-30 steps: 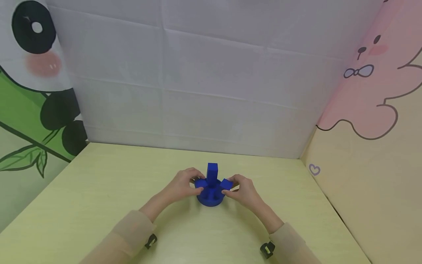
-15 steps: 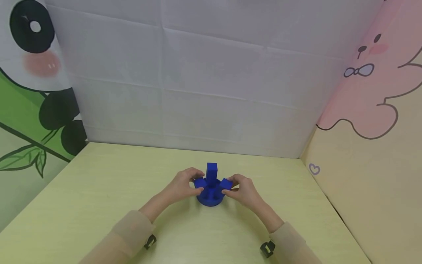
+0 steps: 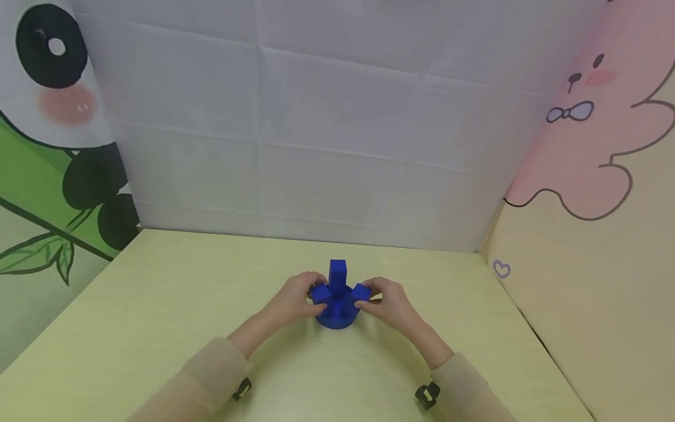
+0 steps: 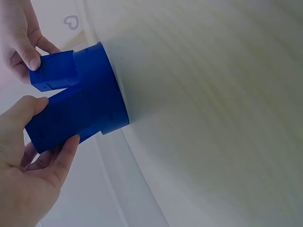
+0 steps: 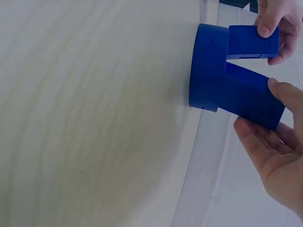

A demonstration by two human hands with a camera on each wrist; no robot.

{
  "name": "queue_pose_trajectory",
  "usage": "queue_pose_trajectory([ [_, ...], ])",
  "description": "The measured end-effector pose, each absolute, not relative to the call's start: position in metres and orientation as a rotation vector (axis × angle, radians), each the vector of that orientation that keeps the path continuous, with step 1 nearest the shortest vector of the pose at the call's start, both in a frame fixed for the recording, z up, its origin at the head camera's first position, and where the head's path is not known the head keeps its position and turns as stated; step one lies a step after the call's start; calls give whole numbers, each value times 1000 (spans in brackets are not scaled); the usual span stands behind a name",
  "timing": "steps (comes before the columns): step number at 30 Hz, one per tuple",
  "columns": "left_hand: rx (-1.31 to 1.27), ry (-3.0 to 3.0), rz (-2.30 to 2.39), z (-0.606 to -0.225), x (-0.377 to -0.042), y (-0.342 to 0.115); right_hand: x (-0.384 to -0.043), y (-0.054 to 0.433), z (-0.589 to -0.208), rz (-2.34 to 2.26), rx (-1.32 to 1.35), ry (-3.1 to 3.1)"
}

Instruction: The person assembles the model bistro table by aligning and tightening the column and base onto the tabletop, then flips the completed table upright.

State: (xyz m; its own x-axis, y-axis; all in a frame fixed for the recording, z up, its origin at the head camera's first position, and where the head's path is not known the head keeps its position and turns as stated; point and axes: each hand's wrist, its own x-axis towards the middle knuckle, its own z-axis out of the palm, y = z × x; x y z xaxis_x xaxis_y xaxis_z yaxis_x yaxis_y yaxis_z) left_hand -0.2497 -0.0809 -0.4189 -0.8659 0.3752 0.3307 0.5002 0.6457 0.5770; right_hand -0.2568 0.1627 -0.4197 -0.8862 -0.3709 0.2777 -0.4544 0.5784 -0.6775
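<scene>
A round blue base [image 3: 336,323] with divided slots on top stands on the table. From its back rises a tall blue block [image 3: 337,274], touched by neither hand. My left hand [image 3: 291,300] pinches a blue block [image 3: 320,293] at the base's left side, thumb in front and fingers behind. On the other side my right hand [image 3: 392,302] pinches a similar blue block [image 3: 361,292]. Both blocks lean outward. In the left wrist view the lower end of the left block [image 4: 59,118] meets the base; the right wrist view shows the same for the right block [image 5: 253,97].
The pale yellow tabletop [image 3: 184,293] extends around the base. A white cloth wall [image 3: 327,146] closes the back. Printed panels stand at the left [image 3: 31,176] and right [image 3: 585,264]. A dark wrist device [image 3: 428,395] sits by the right sleeve.
My left hand shifts very slightly, its thumb a little lower in the head view. The right hand keeps its grip, and the blocks and base look nearly the same.
</scene>
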Motion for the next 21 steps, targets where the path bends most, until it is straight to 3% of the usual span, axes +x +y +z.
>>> queue_pose_trajectory([
  [8,-577,-2569,-1023,-410,-253,-69,-249,167,-421,968,709,-2536],
  [21,-357,-2395,-1169,-381,-251,-49,-231,159,-416,466,997,-2225],
])
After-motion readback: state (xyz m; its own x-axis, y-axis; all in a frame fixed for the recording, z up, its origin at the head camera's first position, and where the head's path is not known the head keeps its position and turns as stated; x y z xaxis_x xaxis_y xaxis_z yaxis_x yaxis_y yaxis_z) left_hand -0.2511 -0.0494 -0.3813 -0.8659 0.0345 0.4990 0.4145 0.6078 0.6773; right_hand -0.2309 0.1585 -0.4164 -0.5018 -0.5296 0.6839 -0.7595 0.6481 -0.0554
